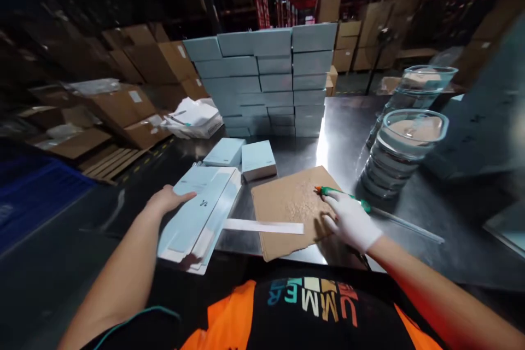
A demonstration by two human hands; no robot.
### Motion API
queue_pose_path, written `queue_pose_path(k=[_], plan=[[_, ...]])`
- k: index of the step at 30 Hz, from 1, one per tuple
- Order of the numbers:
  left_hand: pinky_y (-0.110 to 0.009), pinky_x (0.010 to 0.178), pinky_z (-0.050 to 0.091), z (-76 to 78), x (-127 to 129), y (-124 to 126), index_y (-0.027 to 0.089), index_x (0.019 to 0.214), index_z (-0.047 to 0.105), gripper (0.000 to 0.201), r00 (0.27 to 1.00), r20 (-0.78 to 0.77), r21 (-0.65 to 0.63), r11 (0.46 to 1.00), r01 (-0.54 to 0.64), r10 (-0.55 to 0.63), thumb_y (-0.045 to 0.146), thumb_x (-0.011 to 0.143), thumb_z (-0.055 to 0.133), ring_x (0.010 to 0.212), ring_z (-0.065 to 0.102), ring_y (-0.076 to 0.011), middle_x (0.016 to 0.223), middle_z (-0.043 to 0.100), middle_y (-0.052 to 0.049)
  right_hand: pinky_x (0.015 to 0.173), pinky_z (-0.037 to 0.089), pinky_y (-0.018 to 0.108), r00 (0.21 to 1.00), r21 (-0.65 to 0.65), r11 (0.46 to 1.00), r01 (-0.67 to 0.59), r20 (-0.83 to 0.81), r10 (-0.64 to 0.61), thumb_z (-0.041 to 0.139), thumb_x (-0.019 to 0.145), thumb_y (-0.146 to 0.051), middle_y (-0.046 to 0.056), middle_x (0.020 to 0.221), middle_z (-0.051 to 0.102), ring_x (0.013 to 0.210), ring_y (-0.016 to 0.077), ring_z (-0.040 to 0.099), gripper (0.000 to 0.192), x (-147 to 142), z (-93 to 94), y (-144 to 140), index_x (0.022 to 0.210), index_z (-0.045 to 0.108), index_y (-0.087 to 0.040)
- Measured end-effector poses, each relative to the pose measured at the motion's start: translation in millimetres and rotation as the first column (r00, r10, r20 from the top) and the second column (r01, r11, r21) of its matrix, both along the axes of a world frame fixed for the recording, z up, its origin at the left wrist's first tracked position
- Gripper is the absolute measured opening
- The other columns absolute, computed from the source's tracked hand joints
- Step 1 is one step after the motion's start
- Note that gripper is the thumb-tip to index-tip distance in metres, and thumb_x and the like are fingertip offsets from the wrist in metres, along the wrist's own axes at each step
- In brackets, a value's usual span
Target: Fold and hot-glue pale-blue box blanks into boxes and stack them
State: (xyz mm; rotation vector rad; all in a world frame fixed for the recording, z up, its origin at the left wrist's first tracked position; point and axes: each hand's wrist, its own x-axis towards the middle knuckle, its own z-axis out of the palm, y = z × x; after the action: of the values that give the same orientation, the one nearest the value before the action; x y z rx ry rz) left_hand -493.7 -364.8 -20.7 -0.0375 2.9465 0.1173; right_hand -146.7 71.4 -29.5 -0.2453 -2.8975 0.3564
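Orange-and-black shirt front (pixel 287 311) at bottom edge, nearest the lens. Left hand (pixel 166 199), bare, lies flat and unclenched on the far end of a stack of flattened pale-blue cartons (pixel 200 219) at the near edge of the steel table (pixel 348 136). Right hand (pixel 348 219), white-gloved, grasps a green-handled tool (pixel 344 197), tip over a cardboard sheet (pixel 293 210). White strip (pixel 262 226) lies between stack and sheet. Wall of pale-blue boxes (pixel 270 79) stands behind; clear tubs (pixel 404 145) to the right.

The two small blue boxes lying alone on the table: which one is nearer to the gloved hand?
The right box, beside the cardboard sheet; the other box lies further left, away from the gloved right hand.
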Motion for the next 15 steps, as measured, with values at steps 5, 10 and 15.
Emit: queue_pose_path(k=[5,10,15], plan=[[-0.046,0.102,0.058,9.7,18,2,-0.004,0.151,0.041,0.102,0.973,-0.222,0.027,0.998,-0.064,0.068,0.070,0.091,0.075,0.138,0.068,-0.0459,0.147,0.066,-0.036,0.115,0.054,0.043,0.994,0.020,0.997,-0.071,0.086,0.069,0.074,0.103,-0.030,0.028,0.171,0.049,0.143,0.0350,0.067,0.067,-96,3.7,-49,0.166,0.057,-0.017],[-0.056,0.112,0.056,-0.9,23,-13,0.001,0.158,0.045,0.097,0.959,-0.280,0.060,0.998,-0.028,0.043,0.067,0.093,0.072,0.144,0.064,-0.0496,0.152,0.062,-0.038,0.126,0.043,0.051,0.995,0.082,0.995,-0.051,0.090,0.044,0.075,0.105,-0.034,0.027,0.183,0.028,0.166,0.0399,0.038,0.074,-189,2.4,-76,0.172,0.047,-0.020],[-0.056,0.134,0.035,-5.1,-23,24,0.014,0.175,0.033,0.093,0.912,-0.245,-0.029,0.943,0.333,-0.329,0.055,0.100,0.069,0.175,0.020,-0.0453,0.188,0.015,-0.027,0.121,0.053,0.062,0.994,0.117,0.992,-0.048,0.103,0.036,0.074,0.107,-0.038,0.015,0.170,0.050,0.153,0.0377,0.054,0.058,-250,-6.2,-98,0.161,0.057,-0.024]])
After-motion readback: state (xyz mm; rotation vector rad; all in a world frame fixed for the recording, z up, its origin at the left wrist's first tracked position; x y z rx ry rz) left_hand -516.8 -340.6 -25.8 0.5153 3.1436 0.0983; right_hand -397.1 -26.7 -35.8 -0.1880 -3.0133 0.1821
